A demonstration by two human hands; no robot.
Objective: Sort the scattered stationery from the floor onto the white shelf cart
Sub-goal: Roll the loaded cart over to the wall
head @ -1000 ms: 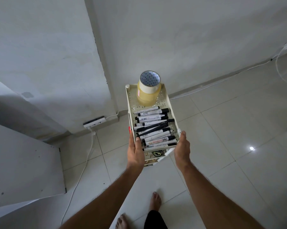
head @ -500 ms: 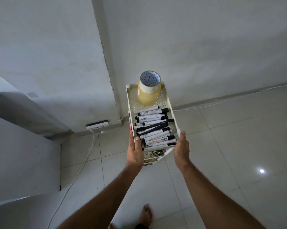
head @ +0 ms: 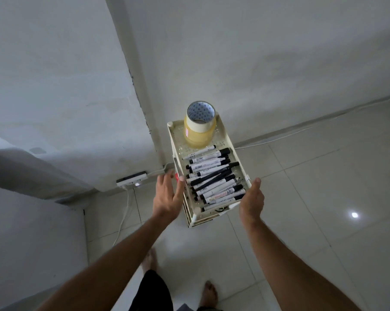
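The white shelf cart (head: 223,140) stands on the tiled floor (head: 312,198) between the two hands; the left hand (head: 168,196) hovers just beside its left rim, fingers spread and loose; the right hand (head: 251,202) hovers at its right corner, fingers straight, grasping nothing; beyond the fingertips, markers (head: 214,176) fill the top tray, tape rolls (head: 199,124) stacked behind them.

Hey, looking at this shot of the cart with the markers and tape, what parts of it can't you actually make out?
All from the head view:
- Lower shelves of the white shelf cart: hidden beneath its top tray.
- Print on the markers: too small to read.
- Tape rolls: stacked; how many is unclear.
- Left hand: motion-blurred, so contact with the cart is uncertain.
- Right hand: its fingers lie behind the hand; touch unclear.
- Floor behind the person: outside the frame.
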